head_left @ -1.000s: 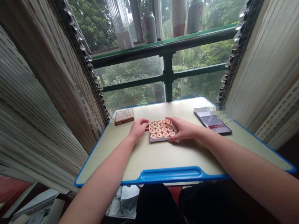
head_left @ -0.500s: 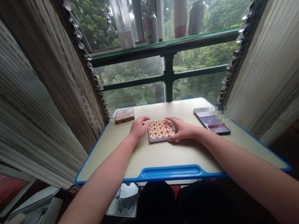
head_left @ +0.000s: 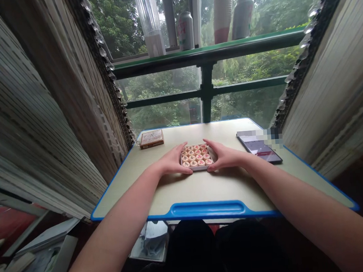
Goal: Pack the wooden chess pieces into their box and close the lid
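A shallow white box (head_left: pixel 199 168) lies on the table in front of me, filled with rows of round Chinese chess pieces (head_left: pixel 198 157) marked in red and black. My left hand (head_left: pixel 172 161) wraps its left side, thumb at the near corner and fingers toward the far corner. On the opposite side, my right hand (head_left: pixel 226 155) holds the box the same way. The pieces lie face up between the two hands; the box's side walls are partly hidden by my fingers.
A flat brown patterned box (head_left: pixel 151 139) lies at the table's back left. To the right rests a phone or tablet (head_left: pixel 259 148). The small table (head_left: pixel 185 190) has a blue rim with a front groove. Cans (head_left: pixel 186 31) and stacked cups stand on the window ledge.
My left hand has moved in along the box, its thumb now at the near-left corner. My right hand stays at the right side, its fingers slightly shifted.
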`<state>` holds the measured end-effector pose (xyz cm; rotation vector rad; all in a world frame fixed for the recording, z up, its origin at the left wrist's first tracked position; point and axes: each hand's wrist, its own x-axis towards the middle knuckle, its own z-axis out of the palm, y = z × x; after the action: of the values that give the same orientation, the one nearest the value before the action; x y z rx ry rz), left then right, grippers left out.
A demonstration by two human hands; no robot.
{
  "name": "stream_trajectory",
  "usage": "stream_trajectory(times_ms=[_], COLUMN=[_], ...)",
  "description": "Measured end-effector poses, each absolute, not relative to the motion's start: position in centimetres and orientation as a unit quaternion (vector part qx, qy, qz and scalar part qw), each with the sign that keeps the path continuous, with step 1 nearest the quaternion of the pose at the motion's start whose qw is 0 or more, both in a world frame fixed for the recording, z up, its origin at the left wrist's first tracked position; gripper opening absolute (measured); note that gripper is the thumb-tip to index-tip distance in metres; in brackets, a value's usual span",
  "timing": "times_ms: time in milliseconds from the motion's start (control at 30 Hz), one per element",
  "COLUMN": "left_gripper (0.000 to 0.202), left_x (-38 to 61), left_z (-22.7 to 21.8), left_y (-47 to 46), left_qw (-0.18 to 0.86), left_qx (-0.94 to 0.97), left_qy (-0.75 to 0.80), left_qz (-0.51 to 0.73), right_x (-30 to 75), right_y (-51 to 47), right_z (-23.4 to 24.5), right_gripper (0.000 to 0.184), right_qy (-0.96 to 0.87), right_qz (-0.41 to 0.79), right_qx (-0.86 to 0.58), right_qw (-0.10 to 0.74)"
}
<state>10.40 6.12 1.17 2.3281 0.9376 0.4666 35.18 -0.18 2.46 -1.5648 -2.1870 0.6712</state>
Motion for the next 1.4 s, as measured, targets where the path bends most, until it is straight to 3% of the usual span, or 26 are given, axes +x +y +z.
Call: stream_trajectory(times_ms=[233, 367, 567, 633, 733, 933, 1100, 1300, 1400], left_gripper=[0.117, 0.114, 0.081, 0.07, 0.059, 0.05, 0.054, 0.058, 0.061], left_x=[10.4, 10.3, 10.9, 11.1, 11.2, 11.7, 12.0, 12.1, 11.6], left_z=[1.3, 1.2, 0.3, 0.0, -0.1, -0.1, -0.4, 0.0, -0.1], left_y=[5.9, 5.9, 7.2, 7.7, 8.1, 7.8, 7.7, 7.3, 7.9], left_qw=[0.283, 0.25, 0.268, 0.272, 0.235, 0.188, 0.167, 0.06, 0.02], left_qx=[0.874, 0.894, 0.851, 0.821, 0.807, 0.825, 0.821, 0.852, 0.827], left_qy=[0.352, 0.336, 0.369, 0.398, 0.425, 0.405, 0.408, 0.38, 0.44], left_qz=[0.181, 0.161, 0.262, 0.307, 0.336, 0.347, 0.362, 0.354, 0.348], right_x=[35.2, 35.2, 35.5, 35.5, 35.2, 33.7, 33.1, 32.7, 32.6], right_y=[-0.5, -0.1, 0.5, 0.7, 1.1, 1.8, 1.1, 0.3, 0.2], right_z=[2.5, 1.9, 1.1, 1.0, 0.8, 0.7, 1.1, 1.5, 1.6], right_gripper=[0.115, 0.121, 0.128, 0.121, 0.095, 0.056, 0.052, 0.052, 0.055], right_qy=[-0.777, -0.777, -0.77, -0.76, -0.715, -0.633, -0.608, -0.621, -0.617], right_qz=[0.227, 0.223, 0.243, 0.27, 0.327, 0.385, 0.403, 0.398, 0.408], right_qx=[-0.557, -0.554, -0.541, -0.533, -0.522, -0.484, -0.493, -0.492, -0.496], right_qw=[0.186, 0.198, 0.233, 0.255, 0.331, 0.465, 0.475, 0.463, 0.455])
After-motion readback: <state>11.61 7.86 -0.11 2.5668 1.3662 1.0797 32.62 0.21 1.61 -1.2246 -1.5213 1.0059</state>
